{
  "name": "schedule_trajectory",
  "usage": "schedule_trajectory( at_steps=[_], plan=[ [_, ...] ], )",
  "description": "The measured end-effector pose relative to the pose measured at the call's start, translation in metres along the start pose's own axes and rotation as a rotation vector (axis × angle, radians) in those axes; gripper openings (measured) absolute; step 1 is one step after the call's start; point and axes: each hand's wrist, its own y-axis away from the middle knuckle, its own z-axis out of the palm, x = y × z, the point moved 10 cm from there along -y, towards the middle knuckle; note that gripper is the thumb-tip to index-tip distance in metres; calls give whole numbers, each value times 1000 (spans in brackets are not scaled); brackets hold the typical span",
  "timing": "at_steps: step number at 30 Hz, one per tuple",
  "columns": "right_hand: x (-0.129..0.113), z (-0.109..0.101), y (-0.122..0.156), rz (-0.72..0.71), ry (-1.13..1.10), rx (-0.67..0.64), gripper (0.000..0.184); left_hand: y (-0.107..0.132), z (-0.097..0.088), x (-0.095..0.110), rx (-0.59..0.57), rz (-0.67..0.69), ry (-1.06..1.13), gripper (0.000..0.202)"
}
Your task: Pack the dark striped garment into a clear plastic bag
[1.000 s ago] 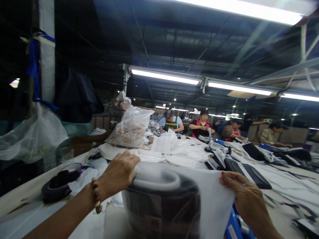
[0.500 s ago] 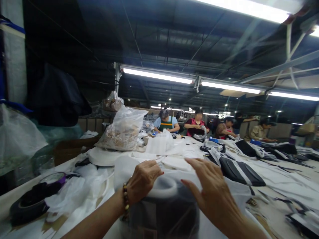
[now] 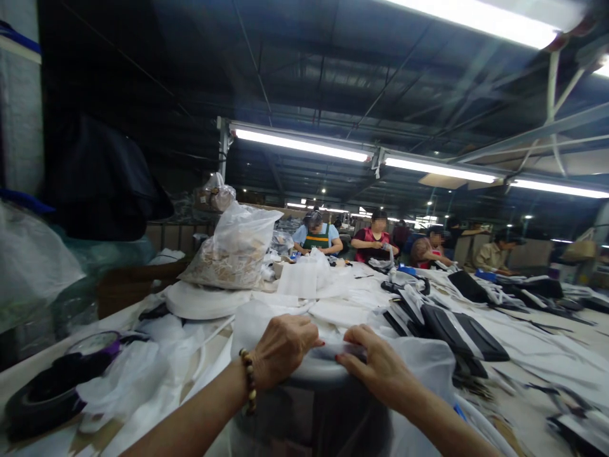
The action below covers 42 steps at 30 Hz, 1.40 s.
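Observation:
A dark item stands upright right in front of me, inside a thin frosted plastic bag. A pale, rounded rim or handle runs along its top; which one I cannot tell. My left hand, with a beaded bracelet on the wrist, is closed at the top left of the item, its fingers curled on the bag's film. On the other side, my right hand pinches the film between thumb and fingers at the top. Only a short gap separates the two sets of fingertips.
At left lie a roll of black tape, a purple-edged tape roll and crumpled film. A full clear sack stands behind. Black bags lie at right. Several people work at the table's far side, one in a green apron.
My right hand has come in leftward and down from a spread pose, and its fingers now close on the film. My left hand has shifted slightly right. The film at the right now bulges outward.

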Motion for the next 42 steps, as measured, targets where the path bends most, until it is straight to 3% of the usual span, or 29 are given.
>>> schedule_trajectory(
  at_steps=[7, 11, 14, 15, 17, 20, 25, 30, 35, 39, 42],
  plan=[
    [-26, -4, 2, -338, 204, 99, 23, 16, -20, -43, -185, 12, 6, 31],
    [-45, -14, 9, -574, 310, 186, 34, 28, -31, -49, -109, 29, -29, 40],
    [-56, -24, 13, -631, 336, 210, 38, 32, -43, -52, -35, -66, 23, 48],
    [-57, -27, 12, -616, 336, 208, 37, 33, -43, -57, -69, -142, 71, 48],
    [-57, -30, 9, -552, 297, 154, 36, 37, -32, -68, -243, -339, 194, 47],
    [-49, -22, 1, -410, 147, -17, 38, 48, -18, -72, -488, -575, 450, 45],
    [-39, -8, -7, -295, 91, -173, 37, 60, -15, -71, -572, -805, 766, 33],
    [-34, -10, -12, -249, -58, -196, 37, 64, -17, -65, -654, -763, 835, 38],
    [-13, 9, -12, -106, -200, -383, 33, 70, -5, -60, -711, -797, 841, 34],
    [-4, 19, -10, -59, -319, -447, 35, 74, 5, -59, -705, -865, 872, 30],
    [-3, 22, -8, -42, -349, -473, 34, 67, 6, -60, -686, -827, 859, 32]
  ],
)
